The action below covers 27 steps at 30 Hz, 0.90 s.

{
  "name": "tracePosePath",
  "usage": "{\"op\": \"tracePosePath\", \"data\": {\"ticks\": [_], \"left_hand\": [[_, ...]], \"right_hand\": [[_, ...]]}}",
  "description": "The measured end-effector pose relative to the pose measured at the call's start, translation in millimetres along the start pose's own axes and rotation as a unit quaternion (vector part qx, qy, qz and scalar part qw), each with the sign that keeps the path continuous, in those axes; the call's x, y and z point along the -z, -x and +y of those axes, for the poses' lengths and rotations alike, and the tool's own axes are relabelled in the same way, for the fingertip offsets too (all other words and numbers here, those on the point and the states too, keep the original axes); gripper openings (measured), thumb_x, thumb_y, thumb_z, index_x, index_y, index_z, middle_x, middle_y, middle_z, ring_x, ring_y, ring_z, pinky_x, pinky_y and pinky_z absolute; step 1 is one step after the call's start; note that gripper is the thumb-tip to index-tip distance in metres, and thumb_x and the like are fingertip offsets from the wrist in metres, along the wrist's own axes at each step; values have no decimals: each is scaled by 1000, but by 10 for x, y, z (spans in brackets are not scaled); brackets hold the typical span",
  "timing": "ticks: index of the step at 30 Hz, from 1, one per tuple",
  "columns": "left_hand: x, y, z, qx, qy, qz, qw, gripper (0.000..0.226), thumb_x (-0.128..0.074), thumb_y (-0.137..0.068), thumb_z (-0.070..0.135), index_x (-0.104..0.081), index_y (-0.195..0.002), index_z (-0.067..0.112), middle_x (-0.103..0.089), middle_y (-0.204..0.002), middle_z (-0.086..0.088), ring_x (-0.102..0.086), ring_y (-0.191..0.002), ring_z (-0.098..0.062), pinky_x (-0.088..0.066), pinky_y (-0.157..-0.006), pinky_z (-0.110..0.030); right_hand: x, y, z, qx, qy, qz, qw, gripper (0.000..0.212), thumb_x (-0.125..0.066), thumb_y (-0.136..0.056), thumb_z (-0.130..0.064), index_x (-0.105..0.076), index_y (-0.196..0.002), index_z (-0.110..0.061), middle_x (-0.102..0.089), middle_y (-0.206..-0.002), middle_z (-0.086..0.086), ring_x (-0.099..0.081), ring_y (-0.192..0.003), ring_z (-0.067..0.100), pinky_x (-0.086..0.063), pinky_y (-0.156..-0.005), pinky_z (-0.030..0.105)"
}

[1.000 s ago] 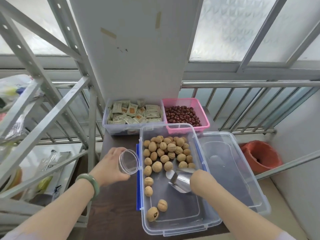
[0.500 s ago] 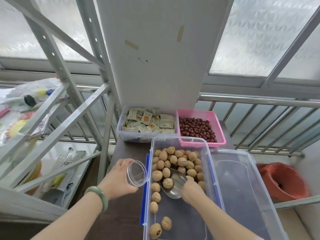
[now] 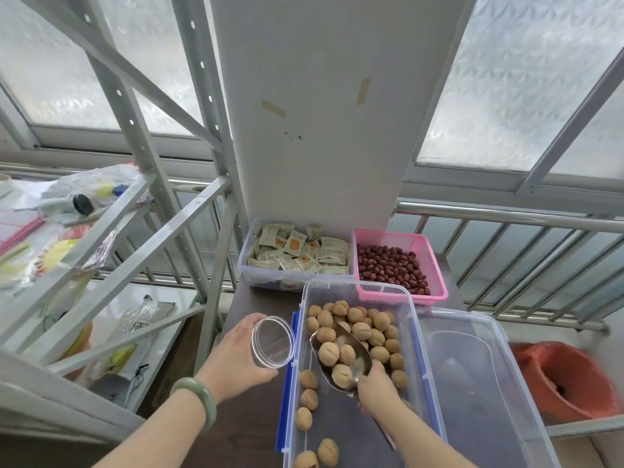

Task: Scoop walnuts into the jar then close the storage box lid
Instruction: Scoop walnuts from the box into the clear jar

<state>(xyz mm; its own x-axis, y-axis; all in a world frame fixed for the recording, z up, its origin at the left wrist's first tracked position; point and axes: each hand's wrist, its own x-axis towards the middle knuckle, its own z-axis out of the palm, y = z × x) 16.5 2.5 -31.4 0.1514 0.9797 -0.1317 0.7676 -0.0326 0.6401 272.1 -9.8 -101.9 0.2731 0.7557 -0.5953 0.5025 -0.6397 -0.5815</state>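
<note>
A clear plastic storage box (image 3: 415, 332) stands open on the dark table and holds walnuts (image 3: 378, 329), heaped at its far end with a few loose ones near me. Its clear lid (image 3: 479, 376) lies flat to the right of the box. My right hand (image 3: 380, 391) grips a metal scoop (image 3: 363, 363) inside the box; the scoop carries about three walnuts and points into the heap. My left hand (image 3: 236, 359) holds an empty clear jar (image 3: 273, 342) tilted, its mouth facing the box, just left of the box's blue-latched edge.
Behind the box sit a clear tub of sachets (image 3: 297, 255) and a pink basket of red dates (image 3: 398, 265). A metal shelf frame (image 3: 135, 231) with bags stands to the left. A red bin (image 3: 567, 380) is on the floor at right, a steel railing (image 3: 506, 217) behind.
My right hand pushed the scoop forward into the walnut heap and it now carries walnuts. The jar in my left hand stayed beside the box. The camera tilted upward.
</note>
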Motion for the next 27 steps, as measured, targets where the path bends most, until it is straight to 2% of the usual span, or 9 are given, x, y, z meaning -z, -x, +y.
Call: {"op": "tracePosePath", "data": {"ticks": [3, 4, 8, 10, 14, 18, 21, 24, 27], "left_hand": [[35, -19, 43, -17, 4, 12, 1000, 93, -79, -62, 37, -30, -140, 26, -37, -135, 19, -39, -129, -5, -30, -108, -21], [43, -29, 51, -21, 7, 16, 1000, 94, -79, -62, 38, -29, -141, 27, -37, -139, 17, -37, -131, -5, -29, -109, -22], [61, -60, 99, -33, 10, 25, 999, 95, -79, -63, 38, -28, -142, 29, -36, -144, 13, -35, -133, -5, -28, -111, -23], [65, -73, 135, -43, 14, 30, 999, 94, -80, -62, 39, -30, -141, 29, -37, -143, 14, -35, -132, -5, -27, -110, -22], [36, -83, 193, -58, 9, 33, 998, 92, -79, -60, 45, -32, -137, 30, -38, -138, 13, -36, -130, -7, -29, -110, -24], [10, -87, 269, -61, 16, 24, 998, 92, -79, -59, 47, -31, -136, 30, -34, -126, 19, -39, -119, -5, -35, -104, -26], [-21, -96, 294, -66, 31, 13, 997, 93, -78, -59, 45, -30, -137, 32, -30, -124, 22, -38, -122, -5, -34, -104, -25], [-25, -109, 303, -74, 28, 10, 997, 92, -73, -55, 49, -30, -136, 37, -30, -124, 25, -40, -122, -7, -38, -104, -30], [-16, -117, 316, -76, 28, 10, 997, 92, -67, -50, 57, -33, -134, 38, -32, -122, 24, -43, -119, -8, -41, -103, -32]], "right_hand": [[223, 130, -153, 8, 7, -22, 1000, 42, -40, -92, -9, -39, -134, -6, -57, -100, 13, -59, -71, 19, -49, -57, 26], [306, 163, -213, 22, 16, -20, 999, 43, -39, -92, -8, -37, -135, -6, -54, -99, 11, -55, -67, 16, -48, -55, 24], [710, 370, -526, 73, 143, -13, 987, 44, -34, -92, -12, -38, -136, -14, -55, -110, 7, -57, -91, 24, -47, -67, 26], [880, 459, -657, 113, 168, -16, 979, 50, -34, -89, -9, -38, -138, -20, -60, -118, 10, -56, -87, 21, -44, -63, 22], [1077, 693, -909, 141, 176, -33, 974, 40, -35, -86, -8, -49, -121, -21, -62, -85, 5, -57, -57, 19, -38, -37, 20], [1060, 834, -1114, 185, 257, -40, 948, 45, -37, -92, -13, -42, -136, -23, -59, -107, 5, -56, -72, 15, -40, -47, 16], [1003, 942, -1225, 185, 286, -53, 939, 48, -38, -90, -14, -40, -137, -24, -61, -105, 5, -59, -69, 14, -49, -57, 23], [967, 983, -1280, 185, 331, -39, 925, 56, -46, -84, -18, -38, -138, -25, -65, -112, 7, -62, -89, 21, -54, -78, 31], [971, 1033, -1292, 200, 335, -30, 920, 64, -53, -80, -29, -33, -140, -26, -64, -114, 7, -61, -96, 23, -55, -84, 34]]}}
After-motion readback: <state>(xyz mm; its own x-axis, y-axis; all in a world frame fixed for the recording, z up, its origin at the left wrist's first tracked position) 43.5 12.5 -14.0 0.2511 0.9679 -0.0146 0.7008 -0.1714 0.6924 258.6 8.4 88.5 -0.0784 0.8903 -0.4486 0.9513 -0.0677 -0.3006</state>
